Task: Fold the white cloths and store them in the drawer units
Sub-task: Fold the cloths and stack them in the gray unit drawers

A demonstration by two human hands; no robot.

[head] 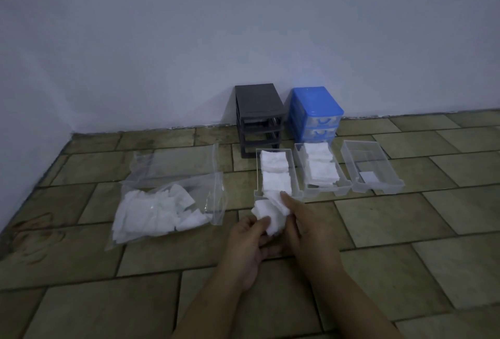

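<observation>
Counting here: two drawer units, grey [259,114] and blue [315,111], three clear drawers [278,173] pulled out, two plastic bags [173,195], two hands [311,225].

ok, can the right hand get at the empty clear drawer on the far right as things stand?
Probably yes. The empty drawer lies open-topped on the floor with nothing between it and the right hand, but that hand is pinching the white cloth with the left hand.

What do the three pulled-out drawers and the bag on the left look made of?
The drawers look like clear, glossy hard plastic: the floor tiles show through their straight walls. The bag looks like thin, clear soft plastic film: it wrinkles and shines over the cloths inside.
</observation>
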